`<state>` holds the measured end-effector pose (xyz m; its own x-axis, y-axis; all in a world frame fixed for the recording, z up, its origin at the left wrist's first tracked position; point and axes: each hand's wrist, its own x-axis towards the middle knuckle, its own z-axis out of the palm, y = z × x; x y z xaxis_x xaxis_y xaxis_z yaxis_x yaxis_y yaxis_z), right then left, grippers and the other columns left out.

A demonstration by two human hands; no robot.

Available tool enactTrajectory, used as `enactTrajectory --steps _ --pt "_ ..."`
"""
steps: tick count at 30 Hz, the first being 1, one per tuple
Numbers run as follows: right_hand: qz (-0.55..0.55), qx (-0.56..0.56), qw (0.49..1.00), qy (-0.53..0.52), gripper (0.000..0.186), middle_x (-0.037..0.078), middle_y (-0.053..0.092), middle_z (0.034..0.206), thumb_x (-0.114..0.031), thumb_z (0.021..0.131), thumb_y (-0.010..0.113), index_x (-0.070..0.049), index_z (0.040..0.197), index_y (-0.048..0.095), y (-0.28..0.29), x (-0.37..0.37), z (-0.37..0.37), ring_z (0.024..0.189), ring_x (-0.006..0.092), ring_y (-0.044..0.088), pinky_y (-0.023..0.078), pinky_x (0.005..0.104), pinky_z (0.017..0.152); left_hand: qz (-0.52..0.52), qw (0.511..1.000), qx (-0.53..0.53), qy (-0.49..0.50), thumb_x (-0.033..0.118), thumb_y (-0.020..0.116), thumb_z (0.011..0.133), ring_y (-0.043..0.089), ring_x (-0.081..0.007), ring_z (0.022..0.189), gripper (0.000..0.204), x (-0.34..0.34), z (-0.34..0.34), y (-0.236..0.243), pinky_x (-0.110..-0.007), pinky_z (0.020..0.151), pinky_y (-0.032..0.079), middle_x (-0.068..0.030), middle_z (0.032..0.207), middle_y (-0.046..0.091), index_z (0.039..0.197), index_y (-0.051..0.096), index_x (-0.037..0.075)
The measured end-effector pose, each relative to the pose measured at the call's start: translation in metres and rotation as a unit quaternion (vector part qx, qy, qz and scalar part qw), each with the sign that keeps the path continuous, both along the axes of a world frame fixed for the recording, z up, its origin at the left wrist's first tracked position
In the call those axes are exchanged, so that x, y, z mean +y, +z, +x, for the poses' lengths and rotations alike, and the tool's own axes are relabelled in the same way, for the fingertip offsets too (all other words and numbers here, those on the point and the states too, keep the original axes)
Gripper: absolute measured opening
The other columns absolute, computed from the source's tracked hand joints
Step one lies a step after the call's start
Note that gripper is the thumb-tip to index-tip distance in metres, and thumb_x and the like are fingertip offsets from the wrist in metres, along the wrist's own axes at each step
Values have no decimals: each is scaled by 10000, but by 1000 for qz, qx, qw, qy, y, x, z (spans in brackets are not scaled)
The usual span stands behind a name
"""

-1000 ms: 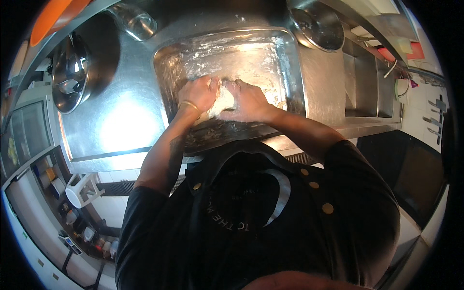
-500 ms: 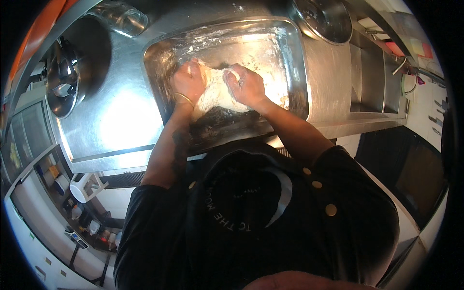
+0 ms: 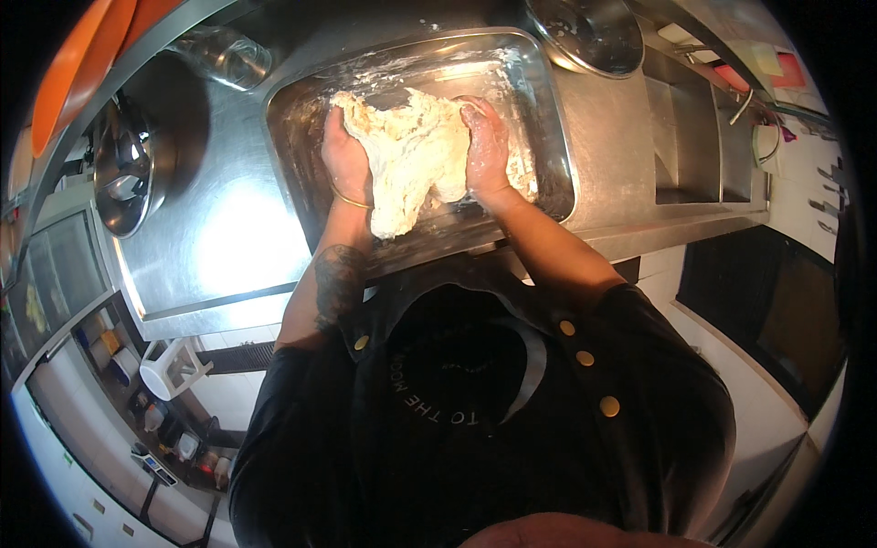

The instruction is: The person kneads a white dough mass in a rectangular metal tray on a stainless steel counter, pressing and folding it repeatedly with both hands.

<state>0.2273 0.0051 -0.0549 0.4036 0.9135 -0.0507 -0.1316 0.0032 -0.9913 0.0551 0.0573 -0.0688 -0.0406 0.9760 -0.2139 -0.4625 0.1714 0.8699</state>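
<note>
A rough, pale lump of dough [image 3: 411,160] is held up between my hands, over a deep rectangular metal pan [image 3: 568,173]. My left hand [image 3: 345,157] cups the dough's left side, its fingertips partly hidden behind the dough. On the right side my right hand [image 3: 486,146] presses against it, fingers curled around the far edge. The dough's ragged lower end hangs toward me, near my left wrist. Flour and dough smears cover my right hand and the pan's floor and walls.
The pan stands on a steel counter [image 3: 607,146]. A round metal pot [image 3: 589,35] is at the back right, beside a sink [image 3: 685,137]. To the left are a clear container [image 3: 228,57] and a metal bowl [image 3: 123,173] with utensils. Orange bowl-like shapes [image 3: 78,78] overhang the far left.
My hands have gone from gripping the dough down in the pan to lifting it from both sides. The dough is now bunched and raised, and the view has shifted slightly.
</note>
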Motion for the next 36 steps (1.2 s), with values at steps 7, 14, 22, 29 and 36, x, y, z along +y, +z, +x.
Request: enactTrajectory --steps 7,14,22,29,36 --pt "38 82 994 57 390 93 591 1228 -294 1012 497 -3 1250 600 -5 13 -9 1106 171 561 436 313 1012 43 998 51 -12 411 463 1067 668 -235 1099 492 -6 6 -35 -351 973 526 -135 1244 684 1348 584 26" --pt "148 -193 968 61 324 153 591 1217 -260 1014 544 -12 1206 627 -20 35 -2 1111 234 574 454 343 989 -95 927 -309 -190 374 401 1078 651 -250 1156 510 -10 -8 43 -385 1023 522 -134 1305 653 1429 516 23" --pt "-126 -38 968 214 744 287 565 1413 -458 959 698 -29 1518 457 15 19 -9 1362 365 527 406 374 1136 -6 999 -17 -47 222 459 1060 637 -212 1135 362 -14 -14 -6 -358 1004 505 -126 1236 671 1305 604 -3" --pt "13 -440 880 175 1035 266 371 1551 -596 699 871 -38 1480 484 4 -23 -18 1418 469 380 366 510 1165 101 954 268 -92 38 525 964 672 -242 1022 267 -32 1 -24 -350 937 500 -135 1105 724 1190 666 20" --pt "0 -441 888 132 485 228 704 1090 -433 827 828 -46 1100 727 -25 3 -7 1083 414 649 527 430 946 64 911 395 -101 39 516 961 686 -338 1029 265 -24 15 -27 -390 914 516 -178 1101 728 1188 652 64"
